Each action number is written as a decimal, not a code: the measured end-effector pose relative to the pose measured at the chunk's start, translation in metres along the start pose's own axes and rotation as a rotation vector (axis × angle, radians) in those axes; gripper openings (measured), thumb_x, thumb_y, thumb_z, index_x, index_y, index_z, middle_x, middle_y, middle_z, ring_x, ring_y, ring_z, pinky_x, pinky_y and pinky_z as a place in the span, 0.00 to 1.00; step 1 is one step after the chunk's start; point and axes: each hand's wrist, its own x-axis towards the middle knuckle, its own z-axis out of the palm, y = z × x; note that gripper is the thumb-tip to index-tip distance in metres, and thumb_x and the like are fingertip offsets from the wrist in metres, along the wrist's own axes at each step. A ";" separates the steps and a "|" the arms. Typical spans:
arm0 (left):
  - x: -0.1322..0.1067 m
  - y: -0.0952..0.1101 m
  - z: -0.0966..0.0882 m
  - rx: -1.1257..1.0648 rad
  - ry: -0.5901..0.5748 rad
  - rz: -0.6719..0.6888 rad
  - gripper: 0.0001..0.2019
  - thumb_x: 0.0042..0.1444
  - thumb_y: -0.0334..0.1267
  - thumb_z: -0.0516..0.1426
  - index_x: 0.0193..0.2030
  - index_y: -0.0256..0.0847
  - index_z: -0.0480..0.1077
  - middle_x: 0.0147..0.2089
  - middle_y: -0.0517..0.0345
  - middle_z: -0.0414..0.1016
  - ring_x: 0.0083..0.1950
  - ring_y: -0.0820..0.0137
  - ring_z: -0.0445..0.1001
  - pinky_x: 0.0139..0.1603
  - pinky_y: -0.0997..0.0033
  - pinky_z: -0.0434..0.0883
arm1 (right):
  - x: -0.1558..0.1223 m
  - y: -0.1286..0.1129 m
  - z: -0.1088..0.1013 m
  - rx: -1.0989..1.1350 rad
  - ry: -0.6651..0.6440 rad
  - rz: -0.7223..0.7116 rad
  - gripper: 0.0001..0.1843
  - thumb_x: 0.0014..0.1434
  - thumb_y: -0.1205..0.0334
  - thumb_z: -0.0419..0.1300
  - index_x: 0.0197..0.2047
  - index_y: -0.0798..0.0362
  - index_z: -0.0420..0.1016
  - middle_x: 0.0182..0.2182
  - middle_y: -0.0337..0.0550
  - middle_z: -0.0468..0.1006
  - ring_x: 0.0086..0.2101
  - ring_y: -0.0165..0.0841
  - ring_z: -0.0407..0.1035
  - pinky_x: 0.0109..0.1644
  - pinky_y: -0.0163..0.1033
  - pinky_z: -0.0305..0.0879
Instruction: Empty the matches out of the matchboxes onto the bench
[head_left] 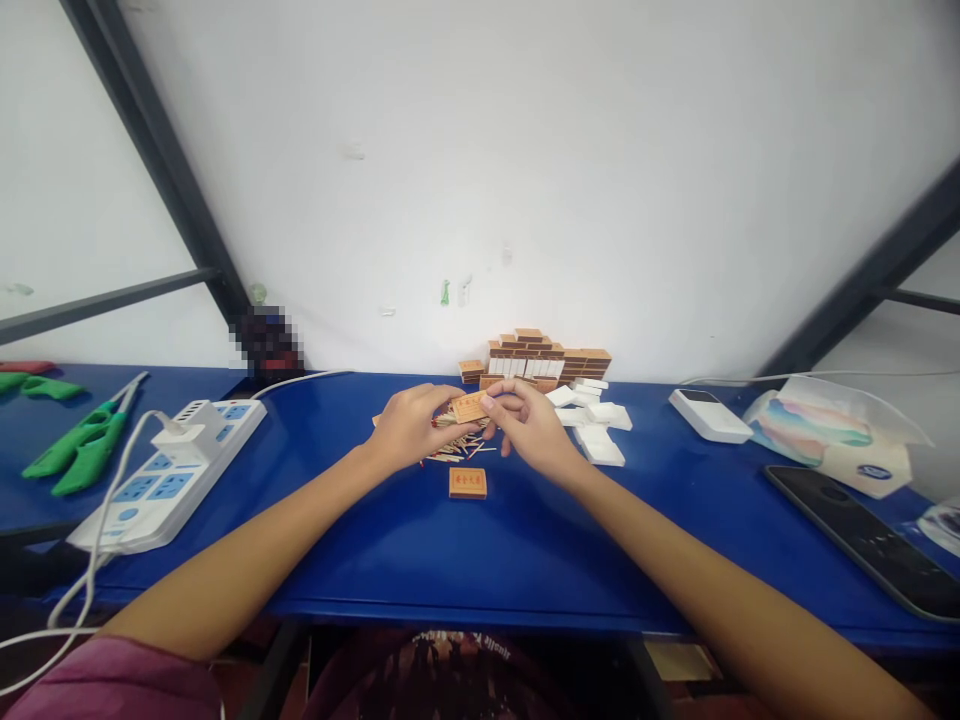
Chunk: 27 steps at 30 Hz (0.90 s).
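Between both hands, above the table, is a small orange matchbox (pixel 469 407) with red print. My left hand (pixel 412 425) grips its left end, and my right hand (pixel 527 425) pinches its right end between thumb and fingers. Loose matchsticks (pixel 456 447) lie in a pile beneath and behind the hands, partly hidden by them. Nearer the front, another matchbox (pixel 468 483) lies flat with its printed face up. White inner trays (pixel 600 445) are heaped just right of my right hand.
Stacked matchboxes (pixel 529 352) stand against the wall. To the left lie a white power strip (pixel 202 460) with cables and green lighters (pixel 82 440). A white device (pixel 709 415), a plastic packet (pixel 832 430) and a black phone (pixel 862 535) are on the right of the blue table (pixel 375 560).
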 end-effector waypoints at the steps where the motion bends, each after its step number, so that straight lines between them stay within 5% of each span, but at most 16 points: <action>1: -0.002 0.000 0.002 0.012 0.012 0.004 0.21 0.66 0.56 0.65 0.55 0.42 0.78 0.44 0.52 0.85 0.41 0.63 0.82 0.42 0.64 0.77 | 0.000 0.002 0.000 0.013 -0.005 0.003 0.29 0.57 0.35 0.71 0.47 0.48 0.69 0.32 0.39 0.79 0.29 0.35 0.78 0.18 0.32 0.67; 9: -0.006 0.005 0.010 -0.035 0.034 0.015 0.17 0.70 0.49 0.63 0.59 0.44 0.78 0.52 0.49 0.86 0.50 0.59 0.84 0.52 0.56 0.81 | -0.003 -0.001 0.002 -0.001 -0.082 0.013 0.27 0.55 0.36 0.74 0.41 0.50 0.78 0.32 0.44 0.82 0.30 0.37 0.79 0.19 0.34 0.69; 14: -0.005 0.001 0.010 0.010 0.063 0.004 0.22 0.69 0.53 0.64 0.62 0.43 0.77 0.55 0.48 0.85 0.53 0.58 0.85 0.54 0.55 0.81 | 0.003 -0.001 -0.005 -0.002 0.019 0.043 0.28 0.54 0.32 0.74 0.35 0.51 0.78 0.26 0.42 0.80 0.26 0.34 0.75 0.19 0.34 0.68; 22: -0.003 -0.006 0.009 0.048 0.061 -0.020 0.22 0.70 0.55 0.63 0.61 0.42 0.77 0.54 0.49 0.86 0.48 0.59 0.85 0.48 0.57 0.81 | 0.021 0.006 -0.038 -0.084 0.050 0.044 0.32 0.54 0.27 0.71 0.34 0.52 0.78 0.22 0.41 0.79 0.19 0.29 0.67 0.20 0.35 0.66; 27: -0.002 -0.007 0.007 0.061 0.070 -0.083 0.23 0.69 0.58 0.62 0.60 0.43 0.78 0.49 0.52 0.87 0.36 0.66 0.82 0.41 0.62 0.80 | 0.043 0.009 -0.091 -0.174 0.356 -0.044 0.32 0.57 0.27 0.69 0.37 0.50 0.73 0.25 0.41 0.79 0.19 0.29 0.67 0.18 0.34 0.60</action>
